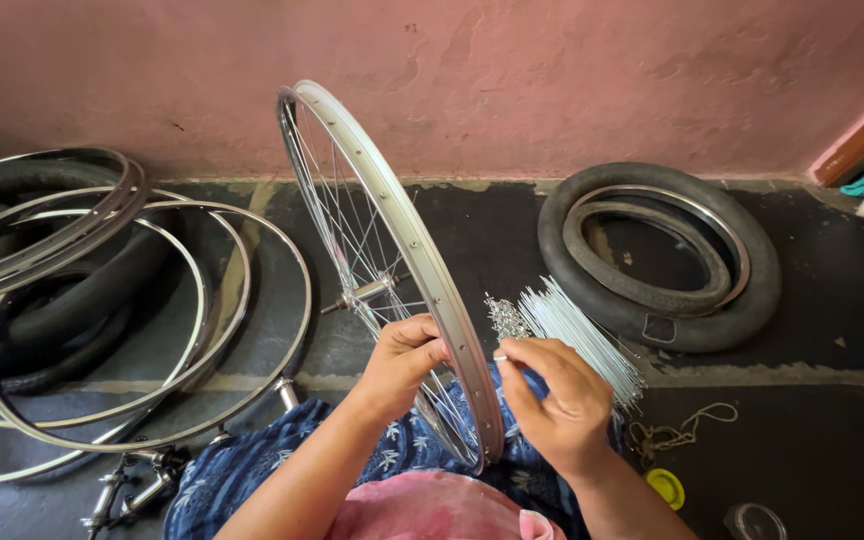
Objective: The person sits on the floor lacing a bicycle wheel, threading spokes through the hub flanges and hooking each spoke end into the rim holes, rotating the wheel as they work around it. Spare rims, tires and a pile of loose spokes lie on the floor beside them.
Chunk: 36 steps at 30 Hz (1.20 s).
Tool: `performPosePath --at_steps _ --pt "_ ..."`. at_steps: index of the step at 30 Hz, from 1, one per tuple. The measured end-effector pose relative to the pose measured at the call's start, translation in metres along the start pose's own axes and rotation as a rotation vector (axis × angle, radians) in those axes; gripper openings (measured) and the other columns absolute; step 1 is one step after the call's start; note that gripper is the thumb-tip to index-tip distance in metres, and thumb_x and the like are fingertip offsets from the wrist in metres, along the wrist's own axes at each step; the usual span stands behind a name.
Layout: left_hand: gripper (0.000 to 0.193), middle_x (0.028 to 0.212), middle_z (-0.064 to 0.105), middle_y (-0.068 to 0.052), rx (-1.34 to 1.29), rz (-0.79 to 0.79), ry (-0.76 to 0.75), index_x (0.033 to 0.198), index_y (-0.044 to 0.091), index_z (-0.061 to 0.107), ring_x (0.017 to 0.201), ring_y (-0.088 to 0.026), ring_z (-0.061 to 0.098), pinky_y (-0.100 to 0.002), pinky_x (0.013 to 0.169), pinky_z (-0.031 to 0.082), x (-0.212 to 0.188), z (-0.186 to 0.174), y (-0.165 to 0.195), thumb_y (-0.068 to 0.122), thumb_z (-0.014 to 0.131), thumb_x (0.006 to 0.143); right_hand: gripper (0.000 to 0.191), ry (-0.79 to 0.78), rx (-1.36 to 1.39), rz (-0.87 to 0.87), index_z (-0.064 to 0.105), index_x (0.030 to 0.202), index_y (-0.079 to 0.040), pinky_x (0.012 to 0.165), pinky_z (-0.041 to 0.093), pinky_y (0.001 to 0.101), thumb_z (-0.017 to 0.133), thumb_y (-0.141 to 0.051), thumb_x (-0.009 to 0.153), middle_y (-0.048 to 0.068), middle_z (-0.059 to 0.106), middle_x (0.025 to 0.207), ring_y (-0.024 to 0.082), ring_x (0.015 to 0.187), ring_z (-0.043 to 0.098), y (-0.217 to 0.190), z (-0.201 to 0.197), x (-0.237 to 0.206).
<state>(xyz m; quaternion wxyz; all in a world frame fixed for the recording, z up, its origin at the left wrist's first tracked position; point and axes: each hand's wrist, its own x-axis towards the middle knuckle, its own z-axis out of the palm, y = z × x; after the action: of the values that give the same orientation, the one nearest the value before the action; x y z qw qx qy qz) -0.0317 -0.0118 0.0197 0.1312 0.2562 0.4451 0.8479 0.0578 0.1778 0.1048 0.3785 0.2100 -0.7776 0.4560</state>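
A silver bicycle wheel rim (392, 200) with thin spokes and a hub (367, 292) stands upright between my knees. My left hand (402, 362) grips the rim from its left side, fingers curled over the edge. My right hand (552, 395) is at the right side of the rim, fingertips pinched on a small metal piece by the rim wall. Just behind my right hand lies a bundle of loose silver spokes (587, 335) beside a small heap of spoke nipples (505, 318).
Several bare rims (202, 300) and black tyres (52, 300) are stacked on the floor at left. A black tyre with a rim inside (752, 290) lies at right. A yellow lid (666, 487), a cord (687, 428) and a clear round container (755, 522) sit lower right. Pink wall behind.
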Motion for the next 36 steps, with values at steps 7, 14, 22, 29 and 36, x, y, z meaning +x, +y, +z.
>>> performPosePath --at_steps 7,14,22,29,36 --pt "0.012 0.099 0.07 -0.006 -0.006 0.018 -0.009 0.101 -0.001 0.074 0.091 -0.015 0.067 -0.03 0.084 0.055 -0.005 -0.002 0.0 0.009 0.076 0.096 0.021 -0.013 -0.145 -0.123 0.072 0.106 -0.002 0.071 0.055 0.0294 0.077 0.004 0.087 0.011 0.064 0.106 0.02 0.084 0.067 -0.017 0.025 0.007" --pt "0.012 0.104 0.069 -0.006 -0.04 0.006 0.001 0.103 -0.002 0.074 0.096 -0.016 0.068 -0.03 0.086 0.056 -0.003 0.001 -0.002 0.007 0.074 0.095 0.025 0.002 -0.315 -0.221 0.071 0.109 0.002 0.079 0.055 0.0345 0.074 0.008 0.085 0.013 0.063 0.111 0.026 0.094 0.067 -0.02 0.027 0.004" --pt "0.011 0.107 0.069 -0.006 -0.075 0.021 0.0 0.103 -0.002 0.074 0.099 -0.016 0.067 -0.031 0.089 0.055 -0.002 0.001 -0.003 0.006 0.074 0.096 0.027 -0.026 -0.435 -0.336 0.07 0.11 0.005 0.083 0.056 0.0363 0.078 0.007 0.084 0.013 0.064 0.112 0.029 0.098 0.067 -0.027 0.031 0.012" --pt "0.012 0.109 0.068 -0.005 -0.057 0.017 -0.006 0.106 -0.001 0.074 0.102 -0.015 0.066 -0.03 0.091 0.054 -0.002 0.004 -0.003 0.006 0.073 0.096 0.027 -0.017 -0.422 -0.359 0.071 0.11 0.005 0.081 0.057 0.0354 0.076 0.01 0.084 0.012 0.064 0.111 0.028 0.098 0.068 -0.024 0.03 0.009" --pt "0.01 0.107 0.069 -0.006 -0.037 0.021 -0.007 0.104 -0.002 0.075 0.098 -0.016 0.067 -0.031 0.088 0.055 -0.001 0.003 -0.003 0.005 0.073 0.097 0.025 0.038 -0.428 -0.449 0.07 0.109 0.007 0.081 0.059 0.0342 0.077 0.011 0.085 0.012 0.065 0.111 0.027 0.098 0.069 -0.016 0.034 0.008"
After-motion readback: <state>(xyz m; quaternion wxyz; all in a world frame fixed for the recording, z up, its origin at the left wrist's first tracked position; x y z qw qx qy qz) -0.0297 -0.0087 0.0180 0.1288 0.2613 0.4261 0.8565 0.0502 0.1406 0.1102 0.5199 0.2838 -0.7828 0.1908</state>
